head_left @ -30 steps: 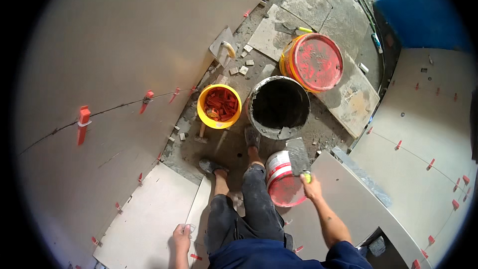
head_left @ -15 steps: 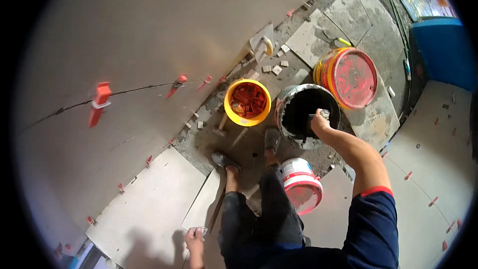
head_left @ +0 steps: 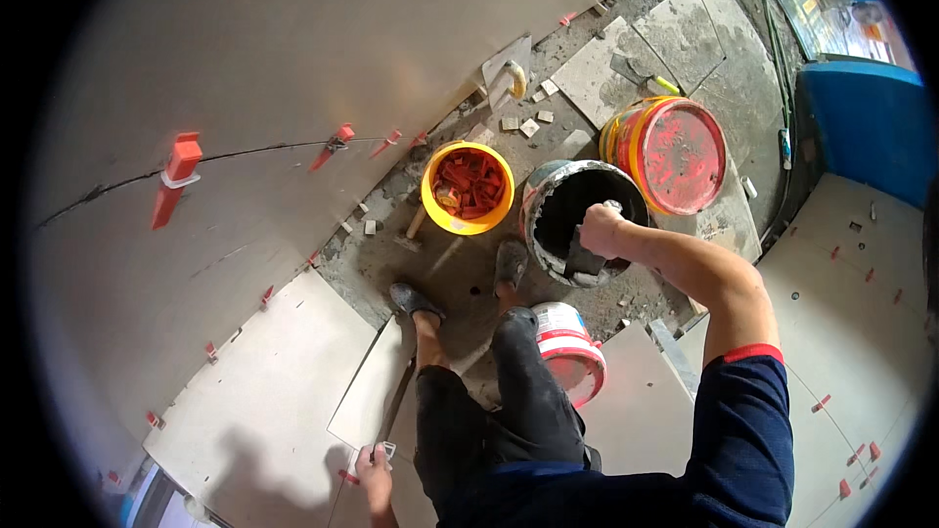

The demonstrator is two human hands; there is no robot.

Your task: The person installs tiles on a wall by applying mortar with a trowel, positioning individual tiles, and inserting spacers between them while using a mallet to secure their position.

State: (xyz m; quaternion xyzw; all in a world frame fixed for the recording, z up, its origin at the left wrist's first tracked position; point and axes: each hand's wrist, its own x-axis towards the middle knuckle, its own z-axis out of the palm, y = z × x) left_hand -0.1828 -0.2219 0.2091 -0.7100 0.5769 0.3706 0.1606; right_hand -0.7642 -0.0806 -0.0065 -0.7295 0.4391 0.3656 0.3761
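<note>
My right hand [head_left: 604, 232] is closed round the handle of a trowel over a mortar-caked bucket [head_left: 536, 223]. The trowel's dark, flat blade [head_left: 584, 262] slants down against the near inside of the rim. What lies deep in the bucket is too dark to make out. Down at the lower left, my left hand [head_left: 373, 479] pinches small white plastic tile clips [head_left: 389, 450]; their exact number is hard to tell. Left of the mortar bucket stands a yellow-rimmed bucket [head_left: 430, 198] full of red tile wedges [head_left: 471, 186].
A red-lidded bucket [head_left: 683, 158] stands beyond the mortar bucket, a white-and-red bucket [head_left: 567, 347] by my leg. A hammer [head_left: 413, 231] and small tile offcuts [head_left: 529, 127] lie on the rough floor. A notched trowel [head_left: 514, 78] leans on the tiled wall [head_left: 293, 49], which holds red wedges.
My right hand has drawn left and toward the near rim, and the trowel's blade now shows. The whole view has shifted slightly. My left hand keeps the clips.
</note>
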